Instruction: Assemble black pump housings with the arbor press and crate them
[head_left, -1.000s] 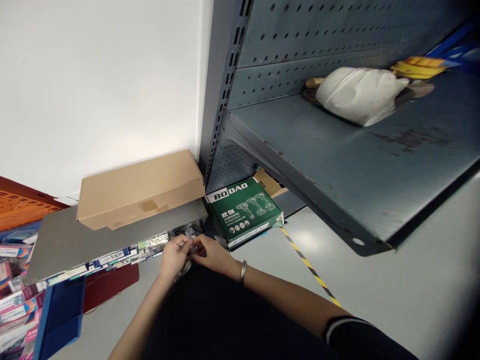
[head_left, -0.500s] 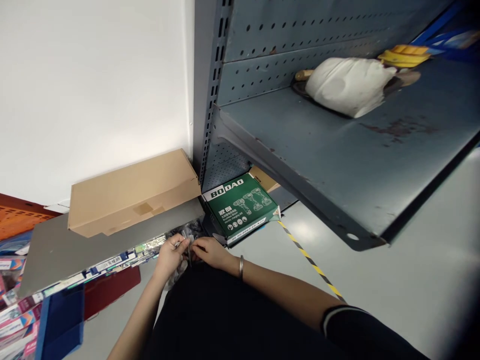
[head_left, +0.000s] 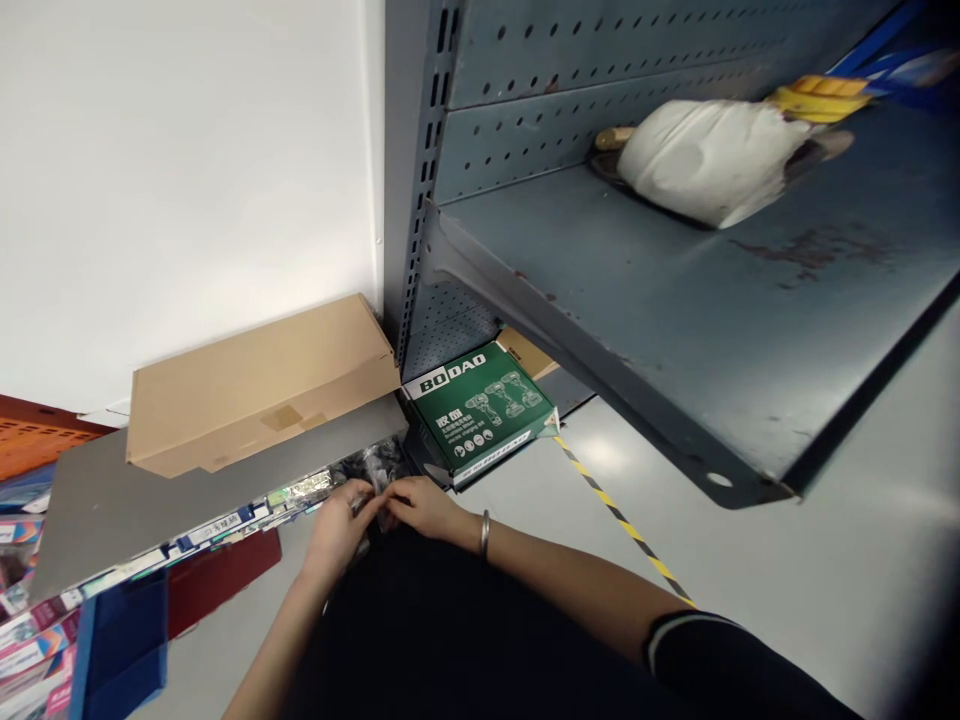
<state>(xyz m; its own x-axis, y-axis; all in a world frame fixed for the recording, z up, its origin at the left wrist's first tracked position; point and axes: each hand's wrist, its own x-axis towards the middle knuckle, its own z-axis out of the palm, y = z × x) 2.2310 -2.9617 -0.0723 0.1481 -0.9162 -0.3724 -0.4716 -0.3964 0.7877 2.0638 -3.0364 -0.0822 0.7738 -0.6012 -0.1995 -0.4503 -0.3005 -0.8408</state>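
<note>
My left hand (head_left: 339, 520) and my right hand (head_left: 426, 508) meet close together in front of my dark clothing. Their thumbs and fingers pinch at a small clear plastic bag (head_left: 380, 518), partly hidden by the fingers. What the bag contains is too small to make out. Just behind the hands, more crumpled clear plastic packaging (head_left: 382, 458) lies at the end of the low grey shelf (head_left: 225, 490). To the right of it is a green BODAO drill box (head_left: 484, 410).
A long cardboard box (head_left: 262, 385) rests on the low shelf against the white wall. On the right, a metal shelf (head_left: 600, 260) juts out at a higher level, carrying a white cloth-like bundle (head_left: 705, 160). Blue (head_left: 127, 640) and red panels (head_left: 225, 580) hang at lower left.
My fingers have drawn closer together on the plastic bag. The part of it hanging below my left hand has mostly gone from sight. The view has shifted slightly.
</note>
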